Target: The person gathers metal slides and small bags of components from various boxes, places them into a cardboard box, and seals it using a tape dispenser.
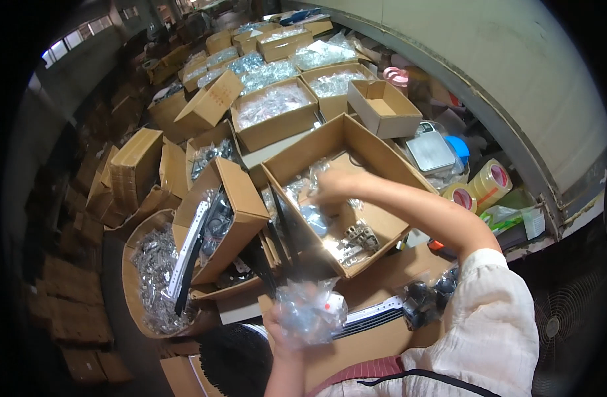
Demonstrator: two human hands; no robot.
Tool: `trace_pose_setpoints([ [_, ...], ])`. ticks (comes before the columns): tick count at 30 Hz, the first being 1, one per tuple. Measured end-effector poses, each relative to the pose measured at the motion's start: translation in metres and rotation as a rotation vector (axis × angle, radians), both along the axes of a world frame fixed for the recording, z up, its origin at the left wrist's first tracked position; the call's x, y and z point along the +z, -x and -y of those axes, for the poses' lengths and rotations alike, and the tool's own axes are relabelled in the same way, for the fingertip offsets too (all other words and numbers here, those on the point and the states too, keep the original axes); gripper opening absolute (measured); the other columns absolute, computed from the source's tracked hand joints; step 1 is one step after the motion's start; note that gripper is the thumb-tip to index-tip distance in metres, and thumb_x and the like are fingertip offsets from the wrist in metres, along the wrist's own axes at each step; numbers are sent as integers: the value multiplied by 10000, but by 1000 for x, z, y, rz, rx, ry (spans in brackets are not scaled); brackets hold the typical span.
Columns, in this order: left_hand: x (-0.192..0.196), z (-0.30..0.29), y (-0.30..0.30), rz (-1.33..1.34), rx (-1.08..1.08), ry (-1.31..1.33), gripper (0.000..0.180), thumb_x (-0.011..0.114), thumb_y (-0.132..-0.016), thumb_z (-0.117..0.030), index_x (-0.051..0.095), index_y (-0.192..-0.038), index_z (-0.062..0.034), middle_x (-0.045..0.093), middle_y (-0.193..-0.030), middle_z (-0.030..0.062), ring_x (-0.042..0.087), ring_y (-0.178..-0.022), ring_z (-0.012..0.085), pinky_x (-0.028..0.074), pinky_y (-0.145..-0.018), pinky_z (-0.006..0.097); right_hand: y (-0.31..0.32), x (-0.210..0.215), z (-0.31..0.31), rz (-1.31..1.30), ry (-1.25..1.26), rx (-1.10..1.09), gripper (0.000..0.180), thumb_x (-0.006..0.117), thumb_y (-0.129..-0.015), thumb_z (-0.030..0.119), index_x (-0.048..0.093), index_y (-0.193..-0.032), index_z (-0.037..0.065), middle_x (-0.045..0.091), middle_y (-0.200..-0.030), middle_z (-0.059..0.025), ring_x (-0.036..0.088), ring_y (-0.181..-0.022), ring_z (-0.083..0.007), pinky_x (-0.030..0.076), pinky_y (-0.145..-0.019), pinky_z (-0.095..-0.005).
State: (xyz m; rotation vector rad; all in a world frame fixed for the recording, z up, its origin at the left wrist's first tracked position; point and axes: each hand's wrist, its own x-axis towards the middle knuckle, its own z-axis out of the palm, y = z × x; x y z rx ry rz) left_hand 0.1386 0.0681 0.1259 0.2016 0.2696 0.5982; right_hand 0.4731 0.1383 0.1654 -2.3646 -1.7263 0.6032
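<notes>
My left hand (285, 329), low in the middle, is closed around a clear plastic bag (311, 309). The bag is crinkled and carries a small red dot on something white inside. My right hand (338, 186) reaches into a large open cardboard box (379, 153). Motion smears its fingers, so whether they grip anything is hard to see. Clear small bags (313, 217) lie just below that hand in the box. Silvery metal parts (356, 243) sit in the box's near corner.
Cardboard boxes of bagged parts (274, 106) fill the far bench. To the left stand a tilted box (241, 192) with long strips and a bin of metal parts (159, 278). A scale (430, 152) and tape rolls (490, 180) lie right. Dark bagged parts (419, 301) are near my right sleeve.
</notes>
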Motion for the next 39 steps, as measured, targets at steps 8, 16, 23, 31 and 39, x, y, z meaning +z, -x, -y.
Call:
trace_pose_setpoints([
  [8,1,-16,10,265,-162,66,743,715,-727,-272,471,-1401,-75,631,-1147,200,614,-1126,355,535,-954,523,30,67,51,-398,-380,77,158,646,-901,117,684,-984,-13,722,-914,-198,695,-866,-333,526,-786,-425],
  [16,34,-11,-6,217,-176,-87,1062,724,-664,-186,247,-1606,-76,640,-1169,199,656,-1094,336,552,-1003,486,99,162,109,-385,-664,530,212,699,-923,169,618,-861,-16,683,-825,-179,678,-765,-318,524,-702,-397],
  [23,-7,29,4,182,-353,-30,740,689,-611,-199,518,-1304,-3,607,-1261,220,629,-1166,391,538,-1032,501,34,105,52,3,-161,88,329,768,-864,319,726,-909,-4,726,-911,-221,729,-899,-353,574,-772,-460],
  [31,-32,27,36,44,-49,224,664,673,-650,-198,544,-1261,25,646,-1211,279,664,-1105,443,545,-1004,567,-20,11,55,254,176,82,279,769,-723,247,752,-869,10,727,-864,-229,730,-862,-392,588,-765,-477],
  [39,-52,-1,47,-44,-70,230,685,649,-657,-176,573,-1300,48,613,-1270,281,619,-1181,458,501,-1056,612,-24,19,38,217,211,-12,258,752,-762,251,749,-828,1,728,-822,-212,728,-823,-372,591,-761,-461],
])
